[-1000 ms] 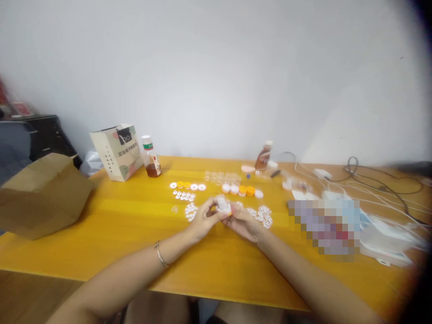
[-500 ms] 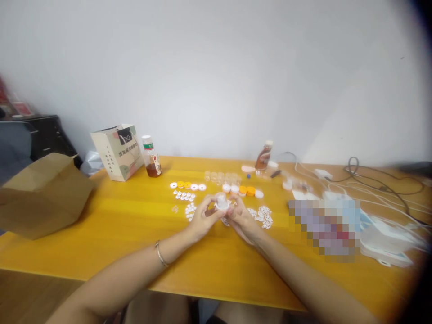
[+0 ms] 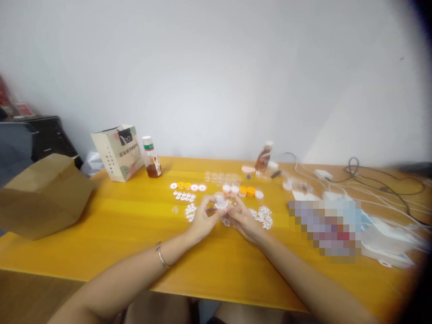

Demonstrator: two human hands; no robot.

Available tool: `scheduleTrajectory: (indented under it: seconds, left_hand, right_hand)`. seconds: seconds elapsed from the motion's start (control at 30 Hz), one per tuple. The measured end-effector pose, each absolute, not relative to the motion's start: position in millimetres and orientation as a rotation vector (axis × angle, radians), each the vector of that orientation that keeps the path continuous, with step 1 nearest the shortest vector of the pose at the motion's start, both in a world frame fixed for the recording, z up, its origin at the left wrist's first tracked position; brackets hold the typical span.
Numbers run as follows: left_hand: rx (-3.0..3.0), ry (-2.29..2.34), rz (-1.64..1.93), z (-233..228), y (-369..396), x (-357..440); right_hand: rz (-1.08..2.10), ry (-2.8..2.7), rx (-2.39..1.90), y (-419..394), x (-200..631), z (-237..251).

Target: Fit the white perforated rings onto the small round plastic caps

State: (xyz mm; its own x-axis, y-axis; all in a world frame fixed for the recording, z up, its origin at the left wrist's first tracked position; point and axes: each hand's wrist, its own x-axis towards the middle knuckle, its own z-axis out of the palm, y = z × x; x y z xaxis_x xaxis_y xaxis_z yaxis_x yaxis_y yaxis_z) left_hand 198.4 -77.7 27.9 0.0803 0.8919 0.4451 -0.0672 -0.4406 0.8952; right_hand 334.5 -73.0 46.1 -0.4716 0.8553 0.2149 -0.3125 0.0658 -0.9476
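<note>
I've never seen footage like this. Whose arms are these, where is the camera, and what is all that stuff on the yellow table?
No machine here: a person wears a camera on the head, looking down at their own arms. The left hand and right hand together pinch a small clear plastic cap above the yellow wooden table. Beyond lie small white plastic discs, a row of white and orange round lids, a bottle of brown liquid, a printed paper bag and white cables.

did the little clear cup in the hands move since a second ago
Yes. The clear cup has gone up and slightly left, away from the person: it now sits nearer the row of orange and white caps, held between both hands.
</note>
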Motion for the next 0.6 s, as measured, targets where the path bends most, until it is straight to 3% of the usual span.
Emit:
scheduleTrajectory:
  seconds: [0.33,0.6]
  left_hand:
    - [1.835,1.113,1.462,16,-75,198]
    - [1.96,1.046,1.421,27,-83,196]
  right_hand:
    - [0.975,-1.807,-0.852,-71,341,48]
    - [0.782,-1.527,-0.966,-33,371,52]
